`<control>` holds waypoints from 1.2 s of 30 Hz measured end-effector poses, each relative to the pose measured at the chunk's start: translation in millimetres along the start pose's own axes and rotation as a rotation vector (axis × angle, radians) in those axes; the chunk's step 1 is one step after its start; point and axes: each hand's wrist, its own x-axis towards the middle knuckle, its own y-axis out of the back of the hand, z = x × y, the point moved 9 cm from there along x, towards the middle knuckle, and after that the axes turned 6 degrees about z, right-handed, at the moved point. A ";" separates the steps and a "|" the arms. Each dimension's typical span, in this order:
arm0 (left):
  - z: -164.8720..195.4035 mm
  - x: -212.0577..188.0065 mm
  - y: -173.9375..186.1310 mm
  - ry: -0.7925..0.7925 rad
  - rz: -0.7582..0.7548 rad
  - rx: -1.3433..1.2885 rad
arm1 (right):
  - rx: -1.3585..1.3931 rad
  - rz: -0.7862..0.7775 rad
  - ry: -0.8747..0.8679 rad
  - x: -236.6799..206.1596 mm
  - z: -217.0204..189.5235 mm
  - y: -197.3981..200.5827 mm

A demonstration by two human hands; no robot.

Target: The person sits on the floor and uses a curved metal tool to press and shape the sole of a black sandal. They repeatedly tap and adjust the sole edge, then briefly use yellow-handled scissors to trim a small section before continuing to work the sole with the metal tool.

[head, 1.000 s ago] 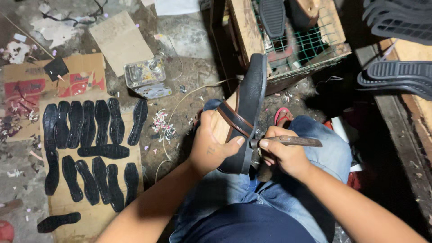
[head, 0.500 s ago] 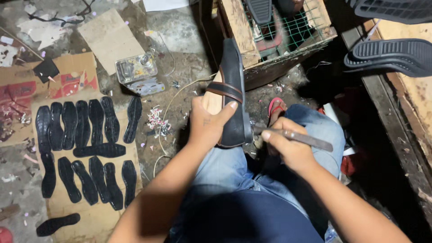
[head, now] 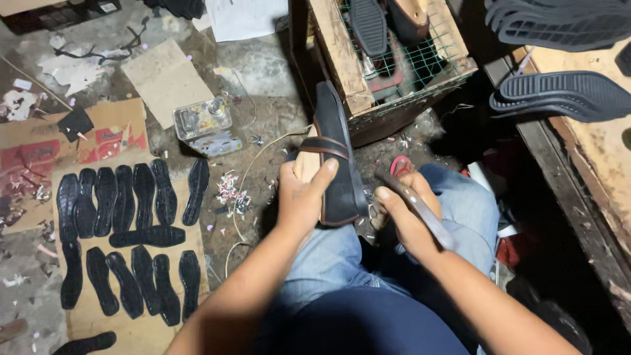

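Observation:
A dark sandal with a brown strap, fitted on a pale wooden last (head: 336, 161), stands on edge over my knee. My left hand (head: 303, 200) grips it from the left, thumb across the sole. My right hand (head: 406, 220) is closed around a long flat metal tool (head: 420, 209) just right of the sandal's heel. Blue jeans cover my legs (head: 342, 263) below both hands.
Several black soles (head: 131, 197) lie in rows on cardboard at the left. A metal can (head: 204, 121) sits on the floor. A wooden crate with wire mesh (head: 401, 59) holds a sole and a last ahead. Ribbed black soles (head: 565, 92) rest on a wooden bench at right.
The view has shifted. The sandal has turned more upright in my left hand, and my right hand has swung the tool from pointing right to lying diagonally along my wrist.

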 end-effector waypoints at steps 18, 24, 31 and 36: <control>-117.7 -95.3 -85.4 1.015 -0.340 -0.561 | -0.721 -0.055 0.140 -81.1 -12.7 102.9; -164.8 -95.4 -92.0 1.081 -0.321 -0.322 | -0.711 0.097 0.157 -95.2 41.0 116.7; -173.2 -88.4 -101.4 1.047 -0.296 -0.309 | -0.726 0.093 0.293 -83.4 30.1 116.6; -179.5 -78.0 -108.2 1.037 -0.276 -0.287 | -0.844 0.064 0.623 -73.2 16.4 95.6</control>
